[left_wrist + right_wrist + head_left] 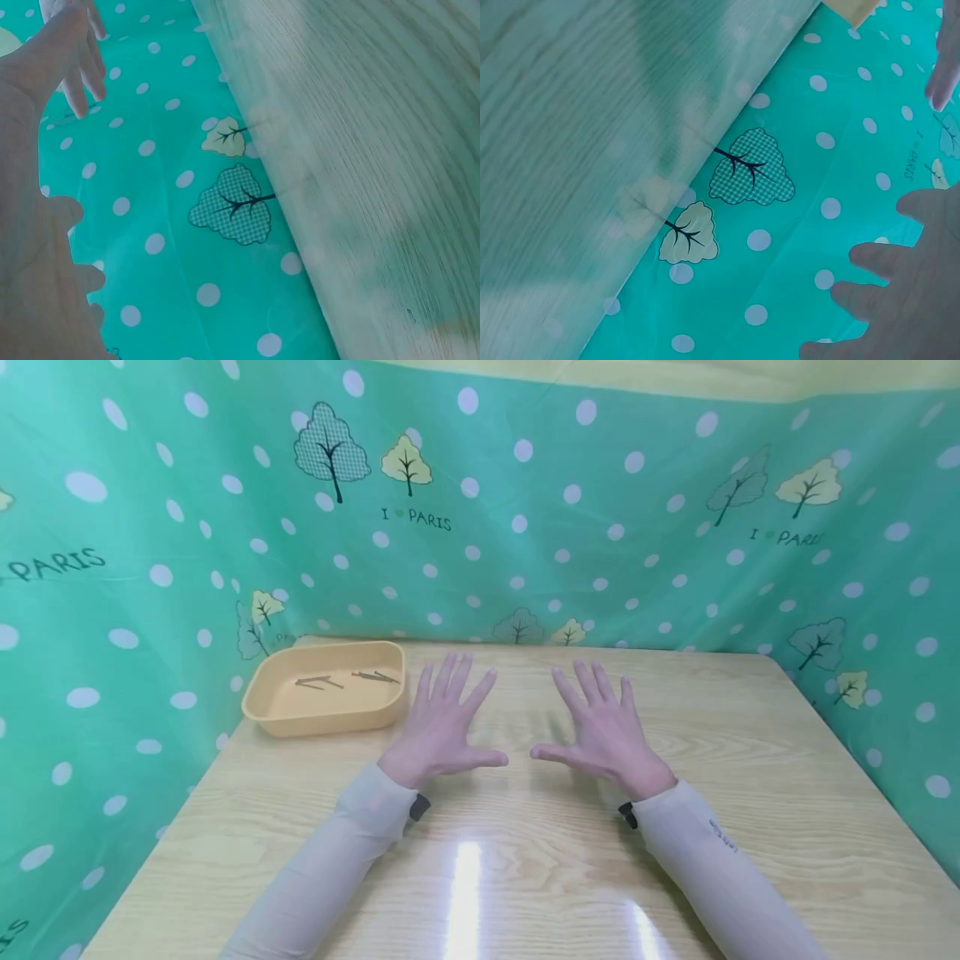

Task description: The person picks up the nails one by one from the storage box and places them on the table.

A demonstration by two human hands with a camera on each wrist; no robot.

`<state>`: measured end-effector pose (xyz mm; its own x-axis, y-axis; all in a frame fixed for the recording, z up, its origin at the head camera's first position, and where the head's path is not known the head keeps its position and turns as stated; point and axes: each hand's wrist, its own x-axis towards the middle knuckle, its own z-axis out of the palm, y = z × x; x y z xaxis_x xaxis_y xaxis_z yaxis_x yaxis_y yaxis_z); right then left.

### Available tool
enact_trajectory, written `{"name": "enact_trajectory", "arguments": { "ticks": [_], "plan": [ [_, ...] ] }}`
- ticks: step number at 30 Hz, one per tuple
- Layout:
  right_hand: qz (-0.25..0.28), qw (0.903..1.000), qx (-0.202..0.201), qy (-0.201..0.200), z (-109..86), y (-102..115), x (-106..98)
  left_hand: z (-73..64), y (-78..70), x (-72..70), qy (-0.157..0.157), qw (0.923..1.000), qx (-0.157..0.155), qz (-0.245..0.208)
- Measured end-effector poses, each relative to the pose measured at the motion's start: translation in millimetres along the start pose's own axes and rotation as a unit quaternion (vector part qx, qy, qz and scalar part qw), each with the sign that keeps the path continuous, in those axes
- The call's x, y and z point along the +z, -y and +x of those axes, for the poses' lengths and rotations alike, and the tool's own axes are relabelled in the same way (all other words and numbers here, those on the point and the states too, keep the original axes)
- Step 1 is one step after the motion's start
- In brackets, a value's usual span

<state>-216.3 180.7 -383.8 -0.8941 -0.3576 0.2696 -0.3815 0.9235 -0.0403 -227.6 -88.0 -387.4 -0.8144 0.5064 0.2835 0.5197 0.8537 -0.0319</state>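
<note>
My left hand (438,727) hovers over the table with its fingers straight and spread, thumb pointing right, and holds nothing. To its right, my right hand (603,731) mirrors it, palm down, fingers spread, thumb pointing left, with nothing in it. A gap separates the two thumbs. Just left of my left hand stands a shallow yellow tray (326,725) with rounded corners. Several thin, dark nail-like pieces (318,681) lie inside it in two loose groups. In the left wrist view, the left hand (37,195) runs down the left edge; the right hand (907,285) fills the lower right of its own view.
Under both hands is a light wood-grain table (540,860) with bright reflections near the front. A green dotted curtain (517,527) printed with trees hangs along the back and both sides. Dark straps show at both cuffs of the pale sleeves (322,868).
</note>
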Motion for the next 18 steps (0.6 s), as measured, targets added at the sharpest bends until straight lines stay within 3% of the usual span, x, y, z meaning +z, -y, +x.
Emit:
{"name": "enact_trajectory", "arguments": {
  "ticks": [9,18],
  "plan": [
    [0.011,0.9999,0.002,0.012,3.0,2,-2,1.4,1.5,-2.0,0.006,1.0000,0.001,0.004],
    [0.048,0.9984,-0.026,0.011,21.0,21,-2,-2.0,18.9,-13.0,0.011,0.9999,-0.010,0.006]
  ]
}}
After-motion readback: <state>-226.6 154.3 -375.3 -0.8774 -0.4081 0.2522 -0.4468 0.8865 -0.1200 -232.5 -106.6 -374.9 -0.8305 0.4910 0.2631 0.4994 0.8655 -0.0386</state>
